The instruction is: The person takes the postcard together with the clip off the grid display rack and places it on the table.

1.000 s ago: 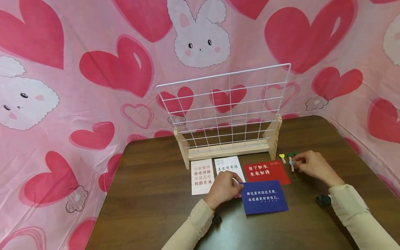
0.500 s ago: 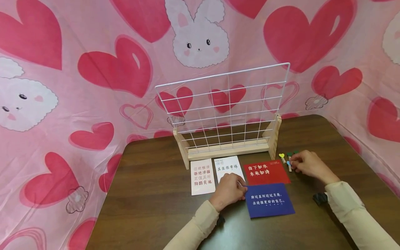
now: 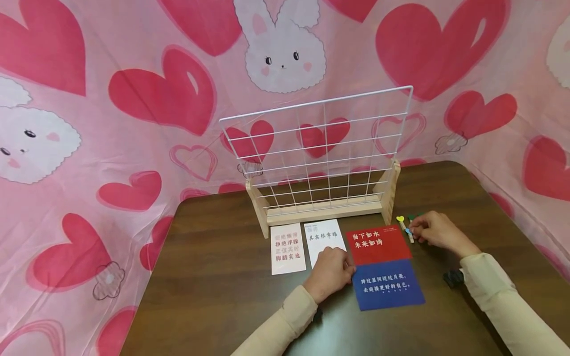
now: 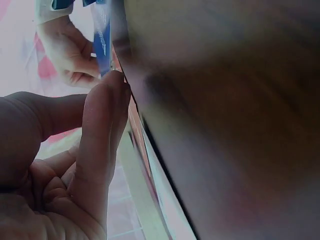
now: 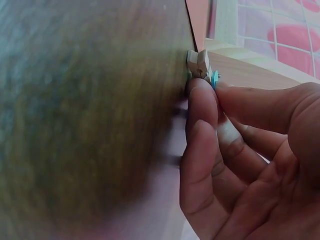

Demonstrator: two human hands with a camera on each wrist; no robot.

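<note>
My left hand [image 3: 330, 273] pinches the upper left corner of a blue card [image 3: 389, 286] printed with white Chinese characters. In the left wrist view the blue card [image 4: 102, 37] shows edge-on past the fingertips. Just behind it lies a red card [image 3: 378, 244]. Between thumb and forefinger, my right hand [image 3: 438, 231] holds a small wooden clothespin with a blue heart [image 3: 409, 235]. Seen from the right wrist, the clothespin [image 5: 199, 63] points its wooden jaws away from the fingers. A clothespin with a yellow heart [image 3: 401, 219] lies beside that hand.
A white wire grid rack [image 3: 318, 152] on a wooden base [image 3: 322, 209] stands at the back of the brown table [image 3: 200, 291]. Two white cards lie before it, a left one [image 3: 287, 249] and a right one [image 3: 321, 237]. Green clip tops [image 3: 414, 216] show behind the right hand.
The left hand has slid the blue card to the right and slightly nearer. The right hand has moved a little left with the blue-heart clothespin, closer to the yellow one.
</note>
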